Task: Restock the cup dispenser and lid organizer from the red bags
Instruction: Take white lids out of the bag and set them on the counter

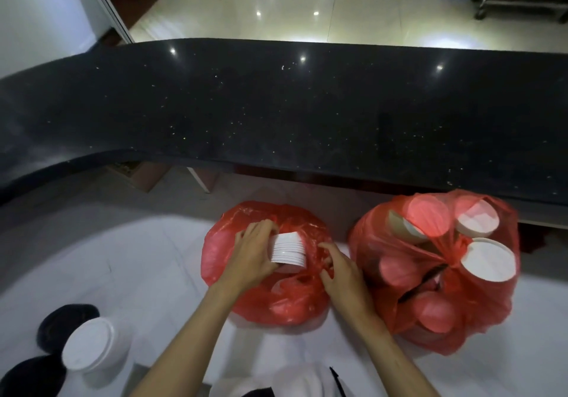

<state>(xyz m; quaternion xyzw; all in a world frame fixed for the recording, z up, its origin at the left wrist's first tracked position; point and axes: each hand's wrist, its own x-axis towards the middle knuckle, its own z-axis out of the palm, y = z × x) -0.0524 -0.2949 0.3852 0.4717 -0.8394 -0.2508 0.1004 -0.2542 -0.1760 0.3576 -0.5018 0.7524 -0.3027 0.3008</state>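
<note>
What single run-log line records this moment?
left hand: grips white lid stack | right hand: holds open red plastic bag | dispenser: unseen

L hand (pixel 256 253) curled, gripping; R hand (pixel 341 269) fingers bent, pinching; both forearms extended fwd

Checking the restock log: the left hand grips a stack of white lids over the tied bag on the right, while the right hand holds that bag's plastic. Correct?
Not quite. In the head view the left hand grips the white lids over the open left bag, whose plastic the right hand holds; the tied bag sits untouched.
</note>
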